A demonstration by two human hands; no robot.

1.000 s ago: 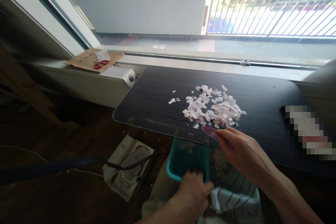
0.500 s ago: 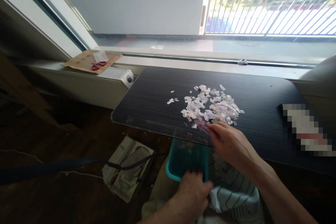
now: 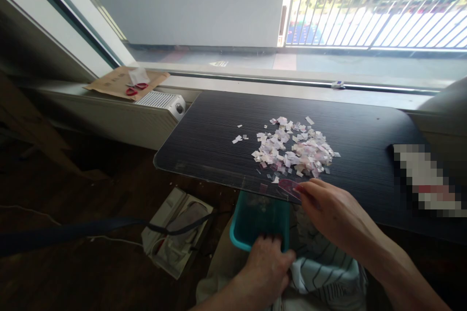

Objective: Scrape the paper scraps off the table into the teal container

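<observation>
Many paper scraps [image 3: 294, 150] lie at twelve o'clock of the right hand [image 3: 333, 211], whose fingers pinch a pink card [image 3: 290, 187]; a hasty stroke could scatter them past the teal bin [image 3: 257, 221], gripped by the left hand [image 3: 268, 267].

The table's [image 3: 219, 126] front edge covers the far part of the teal bin [image 3: 255, 223], so most of what lies inside cannot be made out. The left hand [image 3: 268, 265] hides the bin's near rim, and the right hand [image 3: 335, 214] covers all but the tip of the pink card [image 3: 288, 186]. A pixelated patch [image 3: 426, 184] blurs whatever lies at the table's right end, and the red scissors [image 3: 134, 89] on the sill are too small to show detail.
</observation>
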